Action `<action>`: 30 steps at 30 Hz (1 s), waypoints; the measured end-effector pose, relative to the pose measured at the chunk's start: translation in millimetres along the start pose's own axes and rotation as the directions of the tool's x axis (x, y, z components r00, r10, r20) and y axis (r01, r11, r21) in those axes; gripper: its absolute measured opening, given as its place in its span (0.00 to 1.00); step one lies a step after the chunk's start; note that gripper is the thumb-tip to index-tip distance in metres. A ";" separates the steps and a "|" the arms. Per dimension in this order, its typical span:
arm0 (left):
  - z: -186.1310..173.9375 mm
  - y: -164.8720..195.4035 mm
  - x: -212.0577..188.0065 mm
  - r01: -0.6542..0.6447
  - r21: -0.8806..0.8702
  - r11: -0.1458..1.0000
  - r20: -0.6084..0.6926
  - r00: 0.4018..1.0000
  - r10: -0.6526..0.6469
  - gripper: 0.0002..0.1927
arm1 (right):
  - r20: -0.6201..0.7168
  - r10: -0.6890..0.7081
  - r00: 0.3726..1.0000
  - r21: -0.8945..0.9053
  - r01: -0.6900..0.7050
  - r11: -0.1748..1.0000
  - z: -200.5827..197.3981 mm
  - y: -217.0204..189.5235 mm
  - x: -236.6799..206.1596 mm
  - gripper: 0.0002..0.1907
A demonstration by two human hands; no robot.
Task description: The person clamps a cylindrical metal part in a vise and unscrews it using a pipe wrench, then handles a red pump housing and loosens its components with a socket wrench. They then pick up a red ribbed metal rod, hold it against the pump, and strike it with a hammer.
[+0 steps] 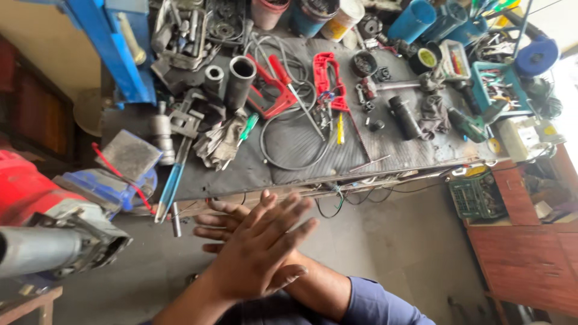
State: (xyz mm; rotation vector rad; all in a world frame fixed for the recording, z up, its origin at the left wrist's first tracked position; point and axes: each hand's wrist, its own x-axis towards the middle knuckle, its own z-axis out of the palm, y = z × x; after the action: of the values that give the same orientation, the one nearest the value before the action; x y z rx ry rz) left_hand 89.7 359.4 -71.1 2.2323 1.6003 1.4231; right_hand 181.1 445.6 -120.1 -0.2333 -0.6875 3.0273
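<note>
My left hand [259, 253] lies flat across my right hand [214, 225], both raised in front of the workbench's near edge [313, 186]. The left hand's back faces me, its fingers spread and pointing up and to the right. Only the right hand's fingers show, sticking out to the left from under the left palm, with a blue sleeve [376, 304] on that arm. Neither hand holds anything. The closest things on the bench are a loop of grey cable [295, 159] and a green-handled screwdriver [245, 129].
The dark bench top carries red clamp tools [328, 78], steel pipes [239, 75], a rag [217, 144] and several small parts. A blue vise [111, 183] and a red machine [30, 192] stand at the left. A green crate [475, 195] and a brown cabinet [524, 253] are on the right.
</note>
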 end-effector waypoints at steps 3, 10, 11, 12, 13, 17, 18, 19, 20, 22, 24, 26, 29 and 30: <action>27.1 -18.8 23.9 -0.100 0.097 0.990 0.016 0.995 0.099 0.37 | -0.028 -0.172 0.985 -0.051 0.171 0.984 12.1 -42.2 -19.8 0.55; 124.8 -50.9 81.1 0.535 -0.728 0.428 0.003 0.627 -0.779 0.45 | 0.546 -0.607 0.577 -0.790 0.596 -0.145 -19.8 -156.3 -102.2 0.43; 139.0 -48.8 92.0 0.426 -0.884 0.193 0.135 0.628 -0.766 0.46 | 0.640 -0.421 0.643 -0.767 0.503 -0.397 -35.1 -169.3 -109.9 0.41; 151.6 -44.7 103.1 0.296 -0.953 -0.071 0.256 0.651 -0.715 0.48 | 0.667 -0.216 0.713 -0.653 0.420 -0.630 -53.9 -184.6 -114.4 0.39; 160.5 -41.4 114.2 0.162 -0.927 -0.337 0.350 0.695 -0.628 0.49 | 0.629 -0.016 0.778 -0.455 0.351 -0.819 -74.0 -200.7 -117.3 0.37; 167.6 -29.6 147.9 0.400 -0.905 0.144 0.244 0.767 -0.593 0.45 | 0.374 -0.354 0.857 -0.565 -0.092 -0.820 -152.6 -260.1 -136.4 0.30; 164.6 -27.3 151.7 0.470 -0.805 0.361 0.204 0.792 -0.575 0.42 | 0.328 -0.495 0.805 -0.658 -0.181 -0.731 -167.0 -276.3 -147.2 0.31; 161.4 -25.5 154.0 0.520 -0.653 0.550 0.177 0.811 -0.557 0.40 | 0.256 -0.621 0.740 -0.745 -0.259 -0.615 -179.5 -289.3 -157.9 0.33; 159.0 -24.0 155.1 0.534 -0.603 0.593 0.118 0.795 -0.596 0.36 | 0.242 -0.589 0.771 -0.699 -0.283 -0.657 -190.3 -301.0 -165.3 0.30; 157.2 -20.4 153.2 0.574 -0.494 0.653 -0.006 0.748 -0.663 0.28 | 0.205 -0.521 0.829 -0.597 -0.316 -0.738 -206.6 -319.7 -176.5 0.25; 160.4 -16.2 148.6 0.682 -0.483 0.549 -0.006 0.625 -0.781 0.23 | 0.259 -0.455 0.852 -0.612 -0.220 -0.760 -218.2 -328.1 -178.6 0.20; 166.9 -11.4 142.6 0.745 -0.460 0.482 -0.035 0.528 -0.849 0.19 | 0.262 -0.412 0.873 -0.623 -0.173 -0.763 -227.1 -333.9 -176.1 0.15; 175.1 -4.7 133.2 0.800 -0.398 0.449 -0.098 0.450 -0.888 0.17 | 0.178 -0.429 0.886 -0.730 -0.173 -0.661 -232.0 -337.1 -173.0 0.09; 176.3 -3.0 129.9 0.814 -0.382 0.437 -0.106 0.431 -0.896 0.17 | 0.138 -0.461 0.877 -0.810 -0.168 -0.561 -230.0 -340.0 -173.1 0.09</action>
State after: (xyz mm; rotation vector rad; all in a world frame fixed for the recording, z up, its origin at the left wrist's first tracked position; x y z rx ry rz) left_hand 214.3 538.4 -91.2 0.7125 1.9890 1.4747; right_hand 385.3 840.1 -154.2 -0.5278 -2.7313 0.6115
